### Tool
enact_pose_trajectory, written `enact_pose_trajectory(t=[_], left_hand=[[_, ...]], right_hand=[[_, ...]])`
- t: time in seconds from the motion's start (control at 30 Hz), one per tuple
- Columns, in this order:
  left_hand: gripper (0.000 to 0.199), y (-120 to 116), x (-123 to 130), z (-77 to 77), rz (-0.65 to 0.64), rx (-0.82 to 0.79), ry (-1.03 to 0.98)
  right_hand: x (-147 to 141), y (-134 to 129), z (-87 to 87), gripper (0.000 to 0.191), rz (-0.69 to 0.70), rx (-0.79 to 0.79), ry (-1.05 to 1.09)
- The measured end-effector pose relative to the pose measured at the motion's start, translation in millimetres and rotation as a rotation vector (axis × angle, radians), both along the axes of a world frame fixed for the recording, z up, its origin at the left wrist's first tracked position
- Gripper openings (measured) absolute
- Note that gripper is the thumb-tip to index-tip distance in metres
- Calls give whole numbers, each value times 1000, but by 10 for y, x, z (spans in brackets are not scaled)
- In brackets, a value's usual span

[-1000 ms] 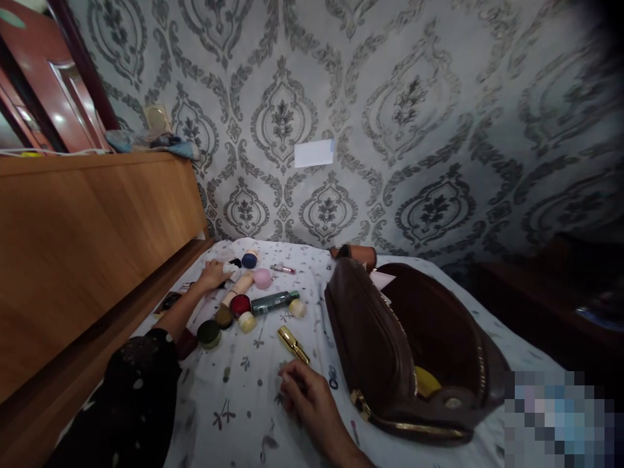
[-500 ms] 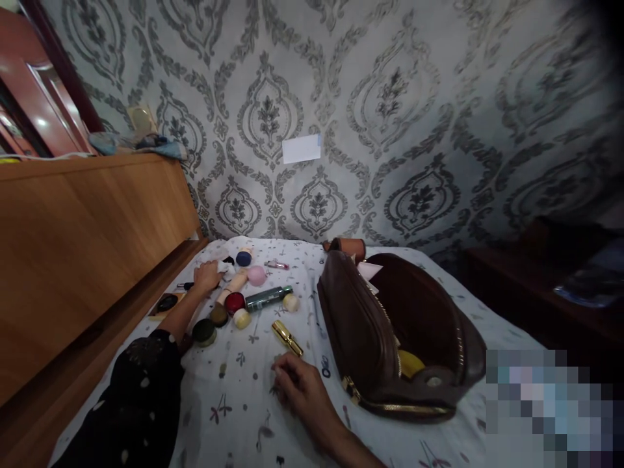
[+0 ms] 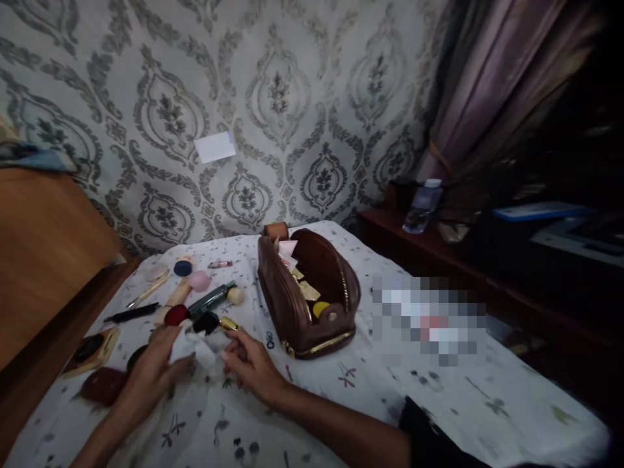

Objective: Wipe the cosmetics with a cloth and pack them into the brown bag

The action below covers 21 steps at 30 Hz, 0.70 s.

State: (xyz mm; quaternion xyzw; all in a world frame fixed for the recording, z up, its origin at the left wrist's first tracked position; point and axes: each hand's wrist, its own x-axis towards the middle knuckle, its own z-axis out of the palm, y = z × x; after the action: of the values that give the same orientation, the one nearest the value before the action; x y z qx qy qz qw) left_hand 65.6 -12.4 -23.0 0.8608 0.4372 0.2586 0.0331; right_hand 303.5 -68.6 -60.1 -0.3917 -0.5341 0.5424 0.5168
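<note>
My left hand [image 3: 156,364] is closed on a crumpled white cloth or tissue [image 3: 202,351], with a black object [image 3: 205,323] at its far side. To the right of it my right hand [image 3: 251,364] has its fingers curled beside the white item; whether they grip its edge is blurred. Just beyond those fingers lies a gold tube [image 3: 229,324]. A dark red round item [image 3: 176,315], a green bottle [image 3: 210,300], a pink sponge [image 3: 199,281] and a cream-coloured ball [image 3: 236,296] lie farther back. An open brown bag [image 3: 277,292] stands to the right, papers and something yellow inside.
A compact [image 3: 92,350], a dark red case [image 3: 103,385] and a black pen-like item [image 3: 132,313] lie at the left of the patterned sheet [image 3: 219,435]. Wooden furniture [image 3: 53,240] borders the left. A clear bottle [image 3: 423,207] stands on a dark ledge at the back right.
The view has swung right. My left hand has come from the far left toward my right hand, bringing the white item and the black object with it.
</note>
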Motion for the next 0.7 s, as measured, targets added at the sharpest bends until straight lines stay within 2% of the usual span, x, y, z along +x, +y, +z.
enact_pose_trajectory(t=[0.07, 0.13, 0.23, 0.33, 0.4, 0.57, 0.7], left_hand=[[45, -163, 87, -183, -47, 90, 89], [49, -219, 135, -291, -119, 189, 193], [61, -170, 131, -318, -240, 259, 343], [68, -107, 100, -319, -308, 319, 387], [66, -115, 111, -369, -298, 349, 378], [65, -231, 244, -517, -169, 361, 316], [71, -209, 312, -447, -266, 394, 382]], right_hand=[[17, 2, 10, 48, -49, 37, -7], [32, -5, 19, 48, -95, 64, -64], [35, -20, 19, 44, -101, 61, -163], [18, -31, 27, 38, -120, 44, -220], [11, -37, 55, 38, -143, 24, -268], [36, -72, 151, 49, -144, -9, -370], [51, -78, 144, 53, -132, 18, -348]])
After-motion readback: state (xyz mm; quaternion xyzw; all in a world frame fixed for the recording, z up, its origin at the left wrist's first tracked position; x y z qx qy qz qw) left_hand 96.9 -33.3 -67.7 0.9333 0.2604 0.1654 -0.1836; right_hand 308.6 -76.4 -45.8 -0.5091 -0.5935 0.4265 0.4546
